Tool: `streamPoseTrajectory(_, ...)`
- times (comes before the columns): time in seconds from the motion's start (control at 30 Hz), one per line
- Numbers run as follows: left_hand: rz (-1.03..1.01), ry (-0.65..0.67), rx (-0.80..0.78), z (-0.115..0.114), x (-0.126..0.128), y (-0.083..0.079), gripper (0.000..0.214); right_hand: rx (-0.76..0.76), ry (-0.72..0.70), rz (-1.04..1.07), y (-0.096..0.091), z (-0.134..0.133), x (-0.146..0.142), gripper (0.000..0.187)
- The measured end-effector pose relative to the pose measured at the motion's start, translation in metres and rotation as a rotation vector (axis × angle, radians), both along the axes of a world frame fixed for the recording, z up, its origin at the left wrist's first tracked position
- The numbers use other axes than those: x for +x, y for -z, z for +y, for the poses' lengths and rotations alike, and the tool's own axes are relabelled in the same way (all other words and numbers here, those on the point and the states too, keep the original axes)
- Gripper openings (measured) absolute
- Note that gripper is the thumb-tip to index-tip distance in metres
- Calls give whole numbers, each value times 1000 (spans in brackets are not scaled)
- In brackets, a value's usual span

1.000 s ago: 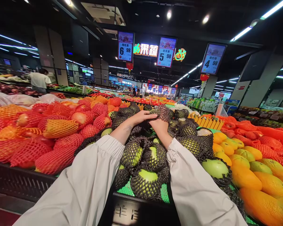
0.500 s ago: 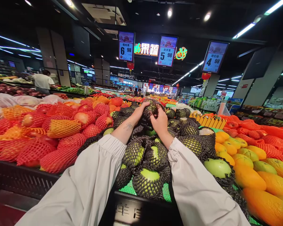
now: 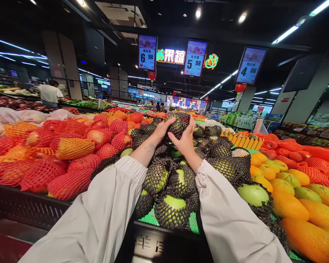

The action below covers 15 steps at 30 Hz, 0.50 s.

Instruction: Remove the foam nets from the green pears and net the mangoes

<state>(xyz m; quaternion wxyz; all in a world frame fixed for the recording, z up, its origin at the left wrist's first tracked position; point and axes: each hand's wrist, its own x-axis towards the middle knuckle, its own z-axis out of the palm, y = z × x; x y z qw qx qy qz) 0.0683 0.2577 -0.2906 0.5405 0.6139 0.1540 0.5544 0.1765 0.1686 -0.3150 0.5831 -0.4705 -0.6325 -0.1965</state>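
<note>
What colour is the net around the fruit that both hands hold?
Black: the head view shows a black foam net over green fruit, held between left hand and right hand.

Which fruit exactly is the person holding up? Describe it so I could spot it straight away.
Start at the middle crate, piled with green fruit in black foam nets, between the red-netted fruit and the bare oranges. Above its far end, the left hand and right hand clasp one netted fruit, the only one raised off the pile.

We see a green fruit (image 3: 178, 126) in rough black foam net, smooth glossy skin on the bare oranges (image 3: 287, 206), matt white cloth sleeves (image 3: 98, 215), and a black plastic crate (image 3: 159, 243).
</note>
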Motion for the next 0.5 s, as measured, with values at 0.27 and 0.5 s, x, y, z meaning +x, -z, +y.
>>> streamPoseTrajectory(0.27, 277, -96, 241, 9, 2, 8, 59, -117, -93, 81, -1, 2, 5, 108)
streamPoseTrajectory(0.5, 225, -144, 220, 6, 1, 4, 55, -315, -187, 706, 0, 17, 16, 98)
